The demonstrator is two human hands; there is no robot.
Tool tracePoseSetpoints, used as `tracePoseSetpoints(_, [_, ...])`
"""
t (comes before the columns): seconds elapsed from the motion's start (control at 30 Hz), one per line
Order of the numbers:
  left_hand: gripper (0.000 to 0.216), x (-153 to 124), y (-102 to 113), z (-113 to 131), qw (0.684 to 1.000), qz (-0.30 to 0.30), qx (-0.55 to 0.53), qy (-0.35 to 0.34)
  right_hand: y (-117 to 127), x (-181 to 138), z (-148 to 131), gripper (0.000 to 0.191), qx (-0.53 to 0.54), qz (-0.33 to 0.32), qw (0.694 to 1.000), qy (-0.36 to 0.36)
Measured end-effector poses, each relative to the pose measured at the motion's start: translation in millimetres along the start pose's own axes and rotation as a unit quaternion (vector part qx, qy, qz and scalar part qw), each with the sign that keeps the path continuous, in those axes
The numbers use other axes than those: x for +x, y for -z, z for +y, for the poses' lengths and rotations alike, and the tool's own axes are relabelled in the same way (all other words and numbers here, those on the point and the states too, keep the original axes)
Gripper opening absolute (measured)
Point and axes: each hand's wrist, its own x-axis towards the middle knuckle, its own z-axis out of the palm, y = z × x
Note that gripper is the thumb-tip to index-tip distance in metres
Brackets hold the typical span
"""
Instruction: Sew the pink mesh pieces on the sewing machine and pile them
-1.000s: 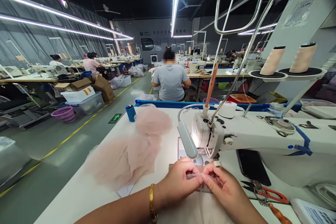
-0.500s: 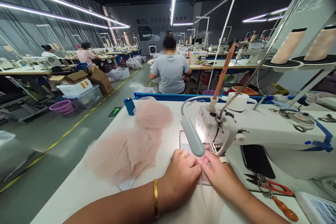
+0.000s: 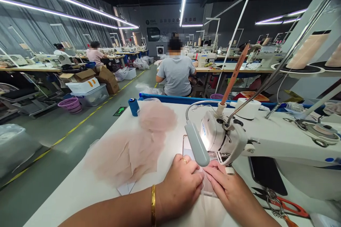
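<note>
Sheer pale fabric (image 3: 209,209) lies under both hands at the white sewing machine (image 3: 213,131) and hangs toward me over the table's near side. My left hand (image 3: 183,181) is closed, its curled fingers and thumb pinching the fabric left of the needle area. My right hand (image 3: 226,182) rests on the fabric to the right, fingers stretched out toward the left hand's fingertips. A grey lamp head (image 3: 197,143) hides the needle and part of the fingertips. Beneath the hands, a clear plate (image 3: 184,142) shows at its edge.
Pink sheer pieces (image 3: 130,159) lie in piles to the left, beside a blue thread spool (image 3: 133,107). Right of the machine head are a black phone (image 3: 268,175) and red-handled scissors (image 3: 290,205). A person (image 3: 176,74) sits at another table ahead.
My right hand has shifted slightly and its fingers have straightened over the fabric. My left hand keeps its pinch. The whole view has turned slightly left.
</note>
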Motion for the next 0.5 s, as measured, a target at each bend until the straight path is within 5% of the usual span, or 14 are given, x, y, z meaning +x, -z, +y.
tracePoseSetpoints(0.5, [0.019, -0.4, -0.7, 3.1, 0.999, -0.031, 0.028, 0.027, -9.1, 4.3, 10.6, 0.039, -0.123, 0.083, 0.987, 0.062])
